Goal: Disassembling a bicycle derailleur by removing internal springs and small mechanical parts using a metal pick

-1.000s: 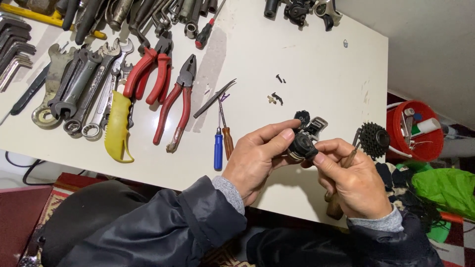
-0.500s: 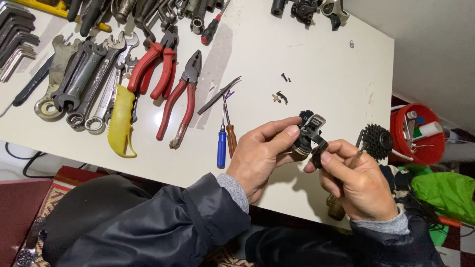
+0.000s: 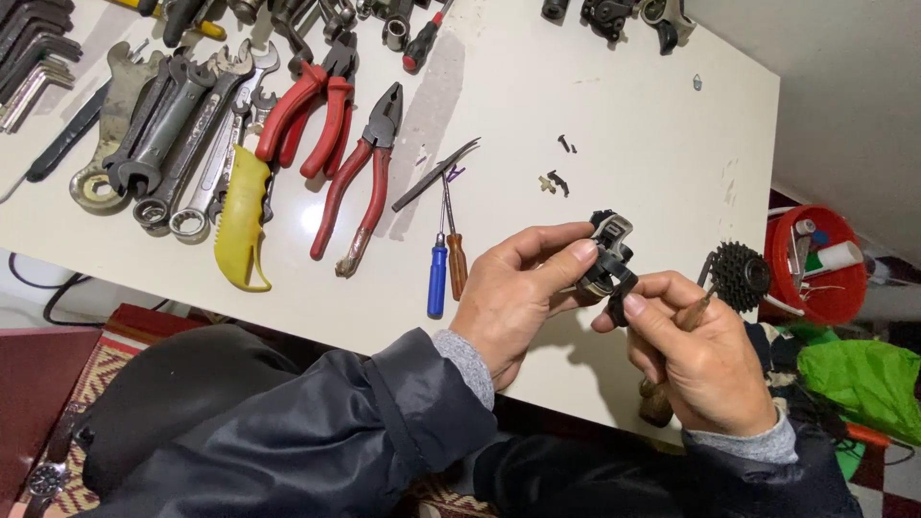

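Observation:
My left hand [image 3: 523,293] pinches a small black and silver metal mechanism [image 3: 608,261] between thumb and fingers, just above the white table's near edge [image 3: 585,369]. My right hand [image 3: 705,360] touches the same part from below with thumb and forefinger. It also grips a wooden-handled tool [image 3: 672,360] whose handle sticks out under the palm. Two small screwdrivers, one blue-handled [image 3: 437,278] and one brown-handled [image 3: 457,264], lie just left of my left hand.
Red-handled pliers [image 3: 360,187], a second red pair [image 3: 312,105], a yellow-handled tool [image 3: 240,216] and several wrenches [image 3: 163,134] lie across the table's left. Small black bits [image 3: 556,180] sit mid-table. A black sprocket cluster [image 3: 739,275] and a red bucket [image 3: 815,264] stand off the right edge.
Both hands have shifted slightly, and my right thumb and forefinger have moved under the part. My left hand keeps its grip on it.

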